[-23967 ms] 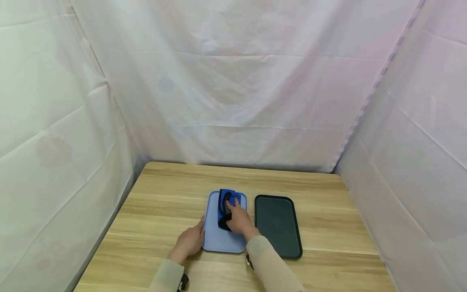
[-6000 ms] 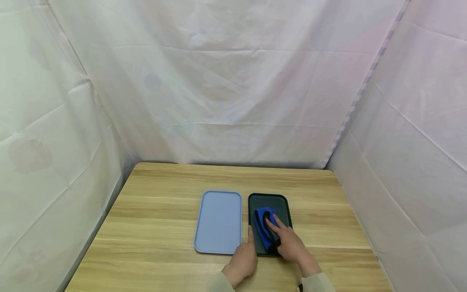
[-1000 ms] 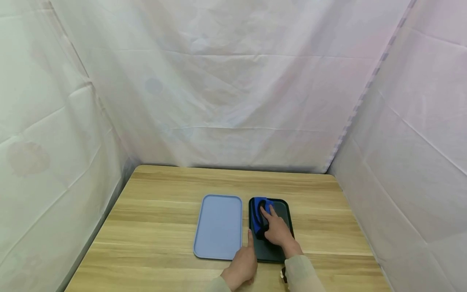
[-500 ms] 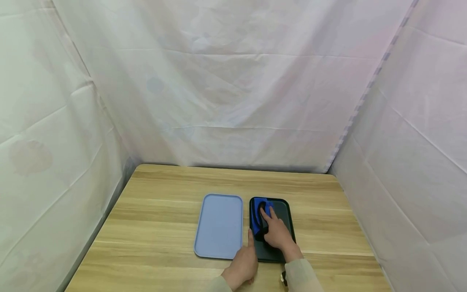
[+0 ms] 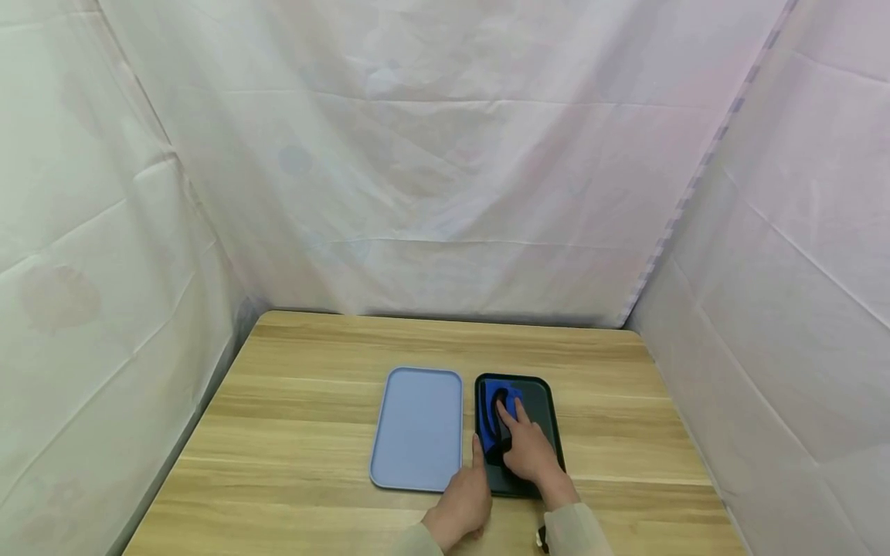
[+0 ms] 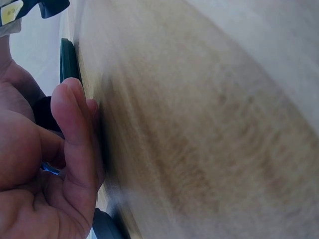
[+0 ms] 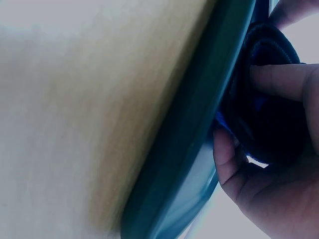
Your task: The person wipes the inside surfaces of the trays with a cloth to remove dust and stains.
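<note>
A folded blue cloth (image 5: pixel 490 417) with black edging lies on the left half of the dark green tray (image 5: pixel 544 432). My right hand (image 5: pixel 527 448) grips it from the right, pressing it on the tray. In the right wrist view, the fingers of my right hand (image 7: pixel 279 184) are curled round the rolled, dark end of the cloth (image 7: pixel 261 45), close to the tray's rim (image 7: pixel 199 119). My left hand (image 5: pixel 464 498) rests between the two trays, its index finger straight along the green tray's left rim. The left wrist view shows that left hand (image 6: pixel 55 164) low beside the wooden tabletop.
A light blue tray (image 5: pixel 417 432) lies left of the green one, with a narrow gap between them. Both are on a wooden table (image 5: pixel 299 401). White curtains (image 5: pixel 445 193) enclose the back and both sides.
Earlier the cloth was on the light blue tray, my left hand at that tray's left side. Both moved to the green tray. In the last second the cloth slid slightly toward me.
</note>
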Demonstrator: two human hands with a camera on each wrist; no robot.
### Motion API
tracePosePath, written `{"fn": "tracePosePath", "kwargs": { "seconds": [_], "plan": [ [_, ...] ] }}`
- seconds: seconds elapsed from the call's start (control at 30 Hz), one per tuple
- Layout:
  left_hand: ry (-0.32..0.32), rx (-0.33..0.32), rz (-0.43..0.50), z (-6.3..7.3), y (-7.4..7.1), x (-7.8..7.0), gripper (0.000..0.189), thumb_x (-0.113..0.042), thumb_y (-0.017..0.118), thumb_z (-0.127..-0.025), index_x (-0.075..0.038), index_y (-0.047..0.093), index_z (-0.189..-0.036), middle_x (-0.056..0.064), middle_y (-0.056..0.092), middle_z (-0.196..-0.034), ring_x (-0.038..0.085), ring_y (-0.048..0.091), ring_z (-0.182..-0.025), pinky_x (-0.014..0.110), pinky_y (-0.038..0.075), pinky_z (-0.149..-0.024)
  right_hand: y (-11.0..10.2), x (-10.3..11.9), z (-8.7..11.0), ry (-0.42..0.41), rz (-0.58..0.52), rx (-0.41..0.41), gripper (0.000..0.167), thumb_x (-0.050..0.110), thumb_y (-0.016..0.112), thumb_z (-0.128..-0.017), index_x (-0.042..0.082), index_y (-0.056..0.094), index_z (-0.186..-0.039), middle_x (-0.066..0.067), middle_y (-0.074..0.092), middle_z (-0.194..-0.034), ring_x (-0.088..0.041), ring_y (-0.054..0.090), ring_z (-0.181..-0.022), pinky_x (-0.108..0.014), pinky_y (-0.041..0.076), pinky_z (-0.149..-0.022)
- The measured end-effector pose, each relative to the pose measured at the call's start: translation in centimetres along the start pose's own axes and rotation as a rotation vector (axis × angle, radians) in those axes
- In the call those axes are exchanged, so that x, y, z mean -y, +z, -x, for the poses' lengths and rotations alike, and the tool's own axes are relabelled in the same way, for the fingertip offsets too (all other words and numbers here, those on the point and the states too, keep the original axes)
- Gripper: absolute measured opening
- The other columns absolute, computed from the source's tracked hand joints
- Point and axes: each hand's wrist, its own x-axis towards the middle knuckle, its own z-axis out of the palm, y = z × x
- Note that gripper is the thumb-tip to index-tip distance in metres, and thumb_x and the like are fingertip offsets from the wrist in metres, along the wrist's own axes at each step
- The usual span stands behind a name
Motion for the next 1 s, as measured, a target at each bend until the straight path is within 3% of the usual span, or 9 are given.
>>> {"fn": "tracePosePath", "kwargs": {
  "seconds": [0.63, 0.83, 1.0],
  "plan": [
    [0.029, -0.012, -0.031, 0.0, 0.1, 0.1, 0.088, 0.001, 0.061, -0.096, 0.004, 0.006, -0.164, 0.003, 0.054, -0.052, 0.010, 0.049, -0.031, 0.027, 0.043, -0.033, 0.7, 0.2, 2.0, 0.003, 0.007, -0.012, 0.100, -0.009, 0.069, -0.074, 0.026, 0.037, -0.162, -0.023, 0.020, -0.171, -0.067, 0.043, -0.133, -0.032, 0.041, -0.050],
    [0.039, -0.009, -0.063, 0.0, 0.0, 0.1, 0.089, -0.001, 0.063, -0.097, 0.005, 0.005, -0.164, 0.006, 0.055, -0.056, 0.014, 0.052, -0.041, 0.027, 0.044, -0.037, 0.7, 0.4, 2.5, 0.007, -0.001, -0.008, 0.099, -0.010, 0.068, -0.074, 0.027, 0.038, -0.162, -0.022, 0.019, -0.171, -0.059, 0.052, -0.127, -0.030, 0.039, -0.048],
    [0.043, -0.013, -0.066, 0.0, 0.0, 0.1, 0.090, 0.001, 0.063, -0.095, 0.005, 0.005, -0.164, 0.005, 0.054, -0.054, 0.014, 0.052, -0.039, 0.026, 0.044, -0.038, 0.7, 0.4, 2.8, 0.001, 0.003, -0.011, 0.100, -0.010, 0.069, -0.073, 0.026, 0.039, -0.161, -0.023, 0.021, -0.171, -0.052, 0.056, -0.119, -0.031, 0.039, -0.049]
  ]
}}
